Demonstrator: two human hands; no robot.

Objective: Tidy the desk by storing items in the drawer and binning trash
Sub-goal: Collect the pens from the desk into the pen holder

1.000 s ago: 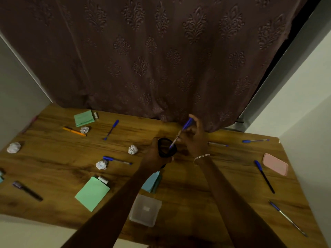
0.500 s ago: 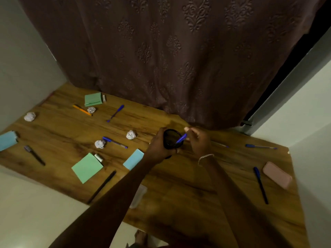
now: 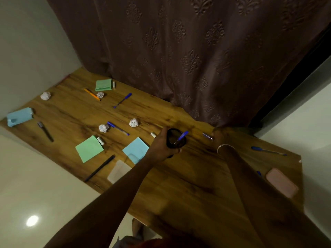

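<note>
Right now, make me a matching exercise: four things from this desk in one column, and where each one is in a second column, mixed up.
Things
1. cup
2. orange pencil
3. pink case
4. clear tray

Places
A. right end of the desk
B. front edge, beside the blue note
C. gripped in the left hand
D. far left, next to a paper ball

Pairs: 1-C, 2-D, 3-A, 4-B
</note>
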